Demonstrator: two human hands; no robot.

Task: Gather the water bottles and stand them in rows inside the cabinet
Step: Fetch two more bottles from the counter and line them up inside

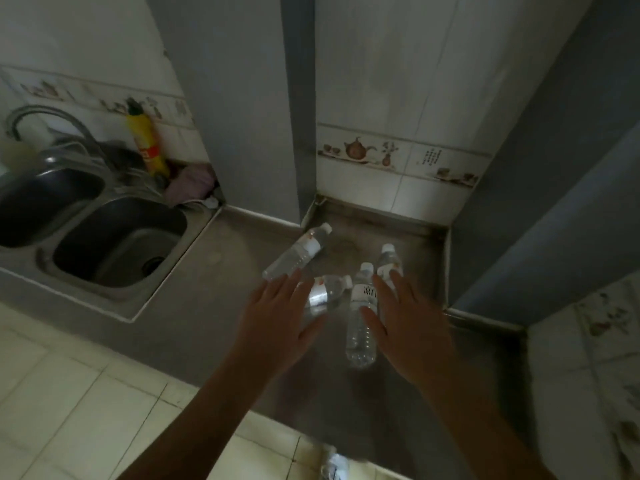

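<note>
Fingers spread and holding nothing, your left hand (277,320) and right hand (412,327) reach over a grey countertop (214,306) where four clear water bottles lie. One bottle (362,320) rests lengthwise between your two hands, cap pointing away. A second bottle (327,289) lies just beyond your left fingertips (292,275), partly hidden by them; a third bottle (298,252) lies tilted farther out. A fourth bottle (389,263) sits just past your right fingertips (377,282). Well left of your left hand is a steel sink (114,237), a yellow spray bottle (147,147) behind it.
</note>
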